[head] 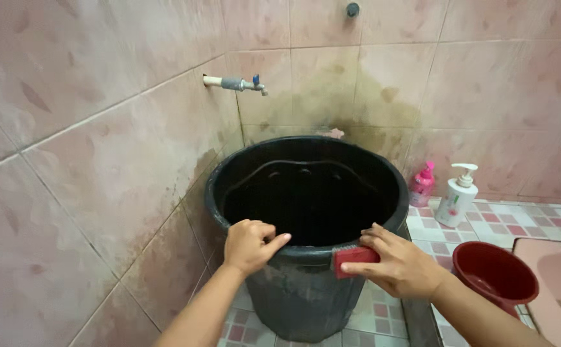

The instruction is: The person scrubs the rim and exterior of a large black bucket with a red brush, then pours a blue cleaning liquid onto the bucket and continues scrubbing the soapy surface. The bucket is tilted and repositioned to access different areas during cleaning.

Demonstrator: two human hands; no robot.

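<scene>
A big black plastic barrel (306,193) stands in a tiled corner, with dark water inside. My left hand (249,244) grips the near rim of the barrel, thumb pointing right. My right hand (396,263) presses a red scrub brush (355,258) against the outside of the rim, just right of my left hand.
A wall tap (238,83) sticks out above the barrel at the left. A pink bottle (422,185) and a white pump bottle (457,196) stand on the tiled ledge at right. A red scoop bowl (496,273) lies beside a pink squat toilet (560,283).
</scene>
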